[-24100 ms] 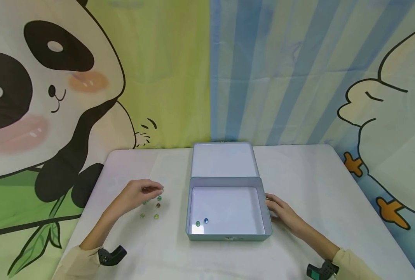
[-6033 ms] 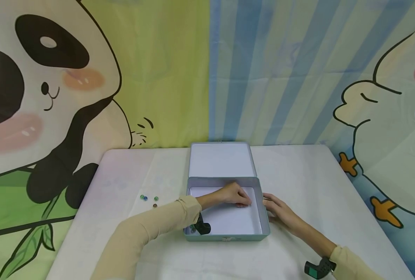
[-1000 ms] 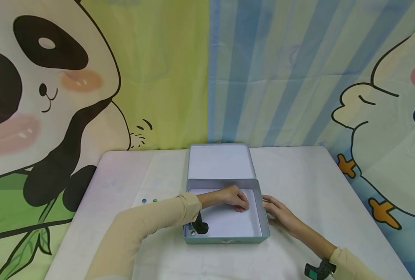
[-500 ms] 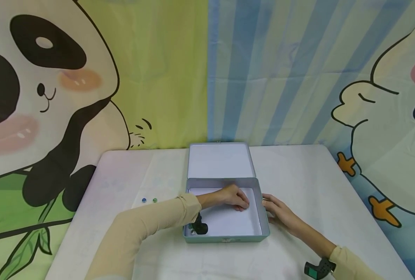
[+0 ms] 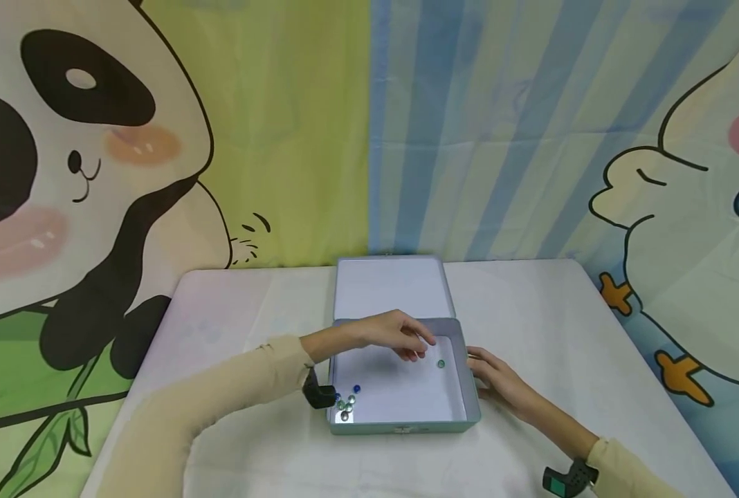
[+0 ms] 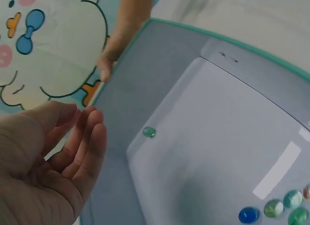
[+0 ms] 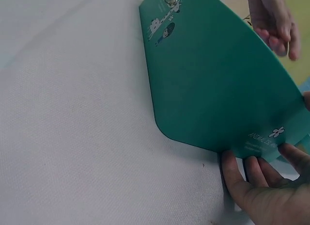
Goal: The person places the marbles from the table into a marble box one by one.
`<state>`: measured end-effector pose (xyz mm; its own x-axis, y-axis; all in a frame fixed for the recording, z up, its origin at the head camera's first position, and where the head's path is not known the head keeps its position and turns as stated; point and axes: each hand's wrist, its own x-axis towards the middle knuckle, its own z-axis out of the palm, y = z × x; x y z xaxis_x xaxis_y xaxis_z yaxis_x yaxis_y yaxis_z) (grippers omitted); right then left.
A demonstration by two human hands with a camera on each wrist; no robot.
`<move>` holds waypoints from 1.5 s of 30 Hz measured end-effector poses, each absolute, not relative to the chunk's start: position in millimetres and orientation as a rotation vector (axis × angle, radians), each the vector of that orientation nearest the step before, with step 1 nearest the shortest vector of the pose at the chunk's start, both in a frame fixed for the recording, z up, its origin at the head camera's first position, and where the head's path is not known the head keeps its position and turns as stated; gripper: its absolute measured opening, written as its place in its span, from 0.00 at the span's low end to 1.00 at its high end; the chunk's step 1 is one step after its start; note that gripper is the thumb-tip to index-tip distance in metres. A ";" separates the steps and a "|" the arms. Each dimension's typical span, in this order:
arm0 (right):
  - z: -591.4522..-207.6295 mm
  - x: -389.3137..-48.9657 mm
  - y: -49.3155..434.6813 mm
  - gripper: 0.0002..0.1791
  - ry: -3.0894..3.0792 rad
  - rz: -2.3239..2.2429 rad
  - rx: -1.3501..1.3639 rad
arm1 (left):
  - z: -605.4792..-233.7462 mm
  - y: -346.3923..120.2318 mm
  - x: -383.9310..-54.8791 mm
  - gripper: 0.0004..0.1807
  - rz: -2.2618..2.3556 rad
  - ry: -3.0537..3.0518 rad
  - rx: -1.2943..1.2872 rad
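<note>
A tin box (image 5: pixel 407 427) with its lid (image 5: pixel 394 287) folded back stands on the table. My left hand (image 5: pixel 397 333) hovers over the inside of the box, fingers loosely bent and holding nothing. Just beyond its fingertips a green marble (image 5: pixel 441 364) lies near the right wall, also visible in the left wrist view. Several marbles (image 6: pixel 273 208), among them a blue marble (image 5: pixel 357 389), gather at the front left corner inside. My right hand (image 5: pixel 500 380) touches the box's right outer wall; in the right wrist view its fingers (image 7: pixel 235 174) meet the green side low down.
The box stands on a white-covered table (image 5: pixel 525 304). Behind it hangs a printed curtain (image 5: pixel 469 138) with a panda on the left and a white cartoon animal on the right. My left sleeve (image 5: pixel 220 394) crosses the table's left part and covers some of it.
My left hand has let go of the green marble, risen and drawn left. Over the longer span, marbles went from the table into the box. My right hand has stayed at the wall.
</note>
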<state>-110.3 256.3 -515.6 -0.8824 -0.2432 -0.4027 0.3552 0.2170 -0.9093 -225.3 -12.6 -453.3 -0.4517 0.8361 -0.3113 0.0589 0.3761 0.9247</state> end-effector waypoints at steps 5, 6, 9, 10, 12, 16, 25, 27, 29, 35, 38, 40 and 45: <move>-514.6 -110.7 256.6 0.35 2.042 -1.708 0.093 | -426.2 -77.9 -229.2 0.15 1.175 1.857 0.743; -514.4 -110.7 257.1 0.35 2.047 -1.708 0.091 | -425.2 -91.1 -230.1 0.16 1.193 1.876 0.716; -513.5 -110.3 258.5 0.34 2.054 -1.710 0.085 | -430.1 -129.9 -231.5 0.19 1.256 1.923 0.609; -513.4 -110.3 258.6 0.34 2.057 -1.708 0.088 | -434.0 -142.3 -231.0 0.21 1.290 1.930 0.574; -513.8 -110.5 258.4 0.35 2.054 -1.709 0.091 | -443.9 -166.4 -228.5 0.22 1.358 1.934 0.496; -515.6 -110.7 256.6 0.35 2.052 -1.703 0.108 | -461.3 -210.5 -215.8 0.24 1.446 2.011 0.399; -518.7 -107.6 255.9 0.34 2.035 -1.710 0.114 | -494.1 -267.4 -171.3 0.12 1.219 2.524 0.395; -518.9 -107.8 256.5 0.34 2.036 -1.711 0.103 | -501.0 -270.3 -165.3 0.10 1.155 2.597 0.371; -519.4 -108.4 257.2 0.34 2.040 -1.710 0.094 | -506.5 -270.7 -162.4 0.08 1.112 2.652 0.367; -519.9 -111.1 259.0 0.34 2.038 -1.719 0.075 | -515.7 -263.5 -164.8 0.07 1.089 2.713 0.473; -518.6 -111.5 258.5 0.35 2.041 -1.716 0.084 | -518.7 -259.0 -166.7 0.07 1.054 2.739 0.560; -517.9 -111.0 257.8 0.35 2.048 -1.706 0.099 | -520.1 -256.1 -166.9 0.07 1.013 2.759 0.587; -517.3 -109.6 256.5 0.35 2.056 -1.693 0.109 | -520.9 -248.8 -166.5 0.05 0.927 2.791 0.598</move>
<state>-109.6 256.5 -517.3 -0.8857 -0.2312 -0.4026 0.3506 0.2353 -0.9065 -166.5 -248.8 -520.9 -0.9110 0.4123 -0.0079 0.3257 0.7309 0.5998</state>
